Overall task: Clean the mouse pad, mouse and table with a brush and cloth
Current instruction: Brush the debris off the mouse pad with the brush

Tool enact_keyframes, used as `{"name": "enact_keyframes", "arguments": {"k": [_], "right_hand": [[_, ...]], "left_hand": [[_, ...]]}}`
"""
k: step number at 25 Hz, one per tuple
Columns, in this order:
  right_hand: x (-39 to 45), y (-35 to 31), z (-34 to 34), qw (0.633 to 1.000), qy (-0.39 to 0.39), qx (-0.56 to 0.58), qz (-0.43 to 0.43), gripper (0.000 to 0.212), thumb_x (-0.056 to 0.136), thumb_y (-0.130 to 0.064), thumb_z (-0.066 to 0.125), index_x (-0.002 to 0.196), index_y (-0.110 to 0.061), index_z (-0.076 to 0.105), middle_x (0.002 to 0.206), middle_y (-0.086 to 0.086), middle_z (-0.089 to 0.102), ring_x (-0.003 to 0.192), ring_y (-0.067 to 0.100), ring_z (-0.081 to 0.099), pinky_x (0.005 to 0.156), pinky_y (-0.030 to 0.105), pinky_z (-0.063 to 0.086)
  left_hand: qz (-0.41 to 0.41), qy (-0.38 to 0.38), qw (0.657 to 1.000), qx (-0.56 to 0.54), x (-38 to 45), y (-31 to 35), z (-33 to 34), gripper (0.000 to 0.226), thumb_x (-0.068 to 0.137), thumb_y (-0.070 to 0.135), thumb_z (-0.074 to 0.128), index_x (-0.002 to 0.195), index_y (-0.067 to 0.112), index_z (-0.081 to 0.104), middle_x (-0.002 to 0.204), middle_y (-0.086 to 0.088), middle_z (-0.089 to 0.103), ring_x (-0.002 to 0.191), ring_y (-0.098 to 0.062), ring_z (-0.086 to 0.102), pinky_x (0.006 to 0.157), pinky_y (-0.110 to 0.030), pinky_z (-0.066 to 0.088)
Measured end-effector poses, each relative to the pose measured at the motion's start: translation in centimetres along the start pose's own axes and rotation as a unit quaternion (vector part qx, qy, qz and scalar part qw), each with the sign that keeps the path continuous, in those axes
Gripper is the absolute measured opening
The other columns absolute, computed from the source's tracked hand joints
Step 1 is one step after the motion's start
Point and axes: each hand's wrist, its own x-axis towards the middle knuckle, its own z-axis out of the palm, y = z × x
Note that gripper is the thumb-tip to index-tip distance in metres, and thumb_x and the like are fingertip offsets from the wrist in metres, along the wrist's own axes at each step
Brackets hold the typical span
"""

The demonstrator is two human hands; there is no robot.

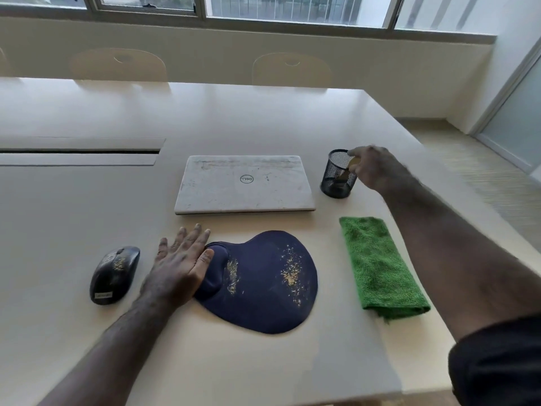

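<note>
Mouse pad (263, 284) and mouse (114, 273), both crumb-strewn, lay uncleaned on the table (87, 200). Left hand (178, 265) pressed flat on the pad's wrist rest; right hand (373, 167) pinched the brush (347, 168) in the mesh cup (336, 177). Green cloth (380, 266) lay untouched; apparently all cleaning remained.

On the bench (263, 118), the mouse (114, 275) lay left of the mouse pad (263, 284), and the cloth (380, 266) lay to the pad's right. Behind the pad sat the laptop (245, 184), with the mesh cup (338, 174) just to its right, behind the cloth.
</note>
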Motion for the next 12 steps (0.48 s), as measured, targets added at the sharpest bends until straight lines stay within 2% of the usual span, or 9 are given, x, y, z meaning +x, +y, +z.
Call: {"name": "enact_keyframes", "arguments": {"k": [4, 8, 12], "right_hand": [[0.4, -0.3, -0.3, 1.000, 0.023, 0.014, 0.008, 0.020, 0.085, -0.020, 0.068, 0.104, -0.019, 0.075, 0.105, 0.011, 0.074, 0.101, 0.030, 0.066, 0.091, 0.042, 0.054], [-0.5, -0.6, -1.9, 0.998, 0.065, 0.019, -0.005, 0.022, 0.088, -0.022, 0.058, 0.105, -0.022, 0.072, 0.104, 0.010, 0.074, 0.102, 0.034, 0.065, 0.086, 0.043, 0.055], [-2.9, -1.5, -4.8, 0.978, 0.190, 0.050, -0.064, 0.026, 0.092, -0.023, 0.053, 0.109, -0.013, 0.069, 0.101, 0.018, 0.073, 0.097, 0.039, 0.067, 0.083, 0.042, 0.055]], "left_hand": [[-0.011, -0.010, 1.000, 0.015, 0.1, 0.3, -0.2, 0.069, 0.087, 0.059, 0.009, 0.153, 0.038, 0.013, 0.160, 0.020, -0.001, 0.145, -0.002, -0.010, 0.118, -0.038, -0.010], [-0.018, -0.015, 1.000, 0.000, 0.0, 0.3, -0.4, 0.067, 0.087, 0.054, 0.011, 0.152, 0.040, 0.013, 0.160, 0.020, 0.000, 0.146, -0.002, -0.009, 0.118, -0.037, -0.011], [-0.020, -0.014, 1.000, 0.005, 0.1, 0.3, -0.3, 0.066, 0.087, 0.051, 0.011, 0.152, 0.040, 0.013, 0.160, 0.020, -0.001, 0.147, -0.004, -0.009, 0.118, -0.038, -0.011]]}}
